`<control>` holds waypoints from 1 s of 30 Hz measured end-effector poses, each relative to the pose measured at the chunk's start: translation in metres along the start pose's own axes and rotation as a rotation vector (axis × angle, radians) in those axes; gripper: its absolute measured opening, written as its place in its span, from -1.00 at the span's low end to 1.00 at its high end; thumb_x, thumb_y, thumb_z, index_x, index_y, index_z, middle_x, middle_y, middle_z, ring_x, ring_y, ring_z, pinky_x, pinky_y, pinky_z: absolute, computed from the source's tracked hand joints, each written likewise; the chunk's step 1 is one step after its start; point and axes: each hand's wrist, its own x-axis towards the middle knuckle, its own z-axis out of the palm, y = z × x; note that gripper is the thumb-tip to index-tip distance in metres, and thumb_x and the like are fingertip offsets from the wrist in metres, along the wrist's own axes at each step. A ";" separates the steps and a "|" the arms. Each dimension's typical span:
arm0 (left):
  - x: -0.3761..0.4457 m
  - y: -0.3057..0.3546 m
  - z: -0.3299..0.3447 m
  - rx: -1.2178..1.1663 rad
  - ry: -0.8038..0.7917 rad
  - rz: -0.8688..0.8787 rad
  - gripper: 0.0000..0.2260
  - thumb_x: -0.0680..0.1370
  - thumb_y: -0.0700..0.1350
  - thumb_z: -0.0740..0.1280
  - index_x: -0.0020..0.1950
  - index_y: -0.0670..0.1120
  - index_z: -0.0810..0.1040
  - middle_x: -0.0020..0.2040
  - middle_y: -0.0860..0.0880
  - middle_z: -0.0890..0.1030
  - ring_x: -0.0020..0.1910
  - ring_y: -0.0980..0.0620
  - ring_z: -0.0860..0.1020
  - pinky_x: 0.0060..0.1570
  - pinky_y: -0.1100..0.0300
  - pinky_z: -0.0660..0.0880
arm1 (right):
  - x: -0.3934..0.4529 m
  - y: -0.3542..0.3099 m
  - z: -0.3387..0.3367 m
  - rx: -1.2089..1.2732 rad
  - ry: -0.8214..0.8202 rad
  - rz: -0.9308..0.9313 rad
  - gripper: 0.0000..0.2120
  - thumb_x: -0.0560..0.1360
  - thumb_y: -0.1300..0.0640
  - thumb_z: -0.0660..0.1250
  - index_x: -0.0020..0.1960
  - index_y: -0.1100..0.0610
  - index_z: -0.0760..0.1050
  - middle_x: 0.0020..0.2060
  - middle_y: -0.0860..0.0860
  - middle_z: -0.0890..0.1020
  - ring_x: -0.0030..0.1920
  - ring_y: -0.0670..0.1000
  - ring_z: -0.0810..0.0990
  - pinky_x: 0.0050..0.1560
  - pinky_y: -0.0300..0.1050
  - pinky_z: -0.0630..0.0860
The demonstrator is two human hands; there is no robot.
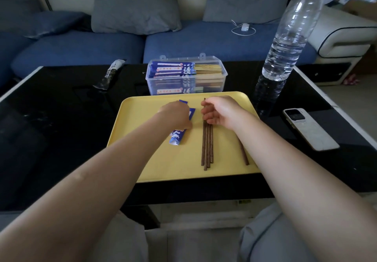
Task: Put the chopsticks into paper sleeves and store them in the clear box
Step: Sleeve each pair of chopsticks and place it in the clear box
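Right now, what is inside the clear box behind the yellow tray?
The clear box holds stacked blue paper sleeves with pale chopstick ends sticking out on the right. The lower layers blur through the wall, so the count is unclear.

Single head-worn wide-angle view, looking forward and down from above the seated person's lap. Both forearms are entering from the bottom corners and reaching away from the lens toward a yellow tray sitting mid-frame, fairly near. The black table is spanning the middle band; a blue sofa is filling the far top. Edges are bowing with lens distortion. No second view to overlap.
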 end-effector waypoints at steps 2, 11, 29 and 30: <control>-0.004 0.005 -0.001 0.041 0.013 0.010 -0.84 0.55 -0.05 0.31 -0.16 -0.11 0.47 -0.21 -0.03 0.46 -0.17 -0.04 0.48 -0.29 0.15 0.37 | -0.003 -0.001 -0.002 -0.014 0.011 -0.021 -0.84 0.63 0.16 0.25 0.06 0.20 0.58 -0.19 0.11 0.66 -0.33 0.02 0.63 -0.34 -0.17 0.56; -0.013 -0.002 -0.015 -0.629 0.148 -0.072 -0.78 0.57 -0.17 0.27 0.19 -0.08 0.58 -0.20 -0.04 0.64 -0.29 -0.02 0.64 -0.25 0.15 0.63 | -0.002 -0.001 -0.038 -0.649 0.345 -0.255 -0.87 0.60 0.19 0.24 0.01 0.15 0.56 -0.19 0.05 0.59 -0.20 0.06 0.58 -0.32 -0.15 0.41; -0.019 0.001 -0.022 -0.845 0.207 -0.097 -0.79 0.60 0.10 0.33 -0.08 -0.02 0.53 -0.16 0.03 0.58 -0.18 0.09 0.57 -0.13 0.16 0.54 | -0.006 0.019 0.004 -1.097 0.130 0.008 -0.78 0.64 0.04 0.29 0.07 0.21 0.48 -0.21 0.10 0.63 -0.43 -0.02 0.56 -0.45 -0.19 0.41; -0.018 0.001 -0.022 -0.847 0.179 -0.100 -0.80 0.62 0.08 0.31 -0.01 -0.06 0.53 -0.12 0.00 0.59 -0.15 0.07 0.58 -0.12 0.16 0.54 | -0.004 0.019 0.005 -1.086 0.138 0.008 -0.75 0.65 0.00 0.29 0.01 0.20 0.48 -0.23 0.09 0.63 -0.45 -0.03 0.55 -0.45 -0.20 0.40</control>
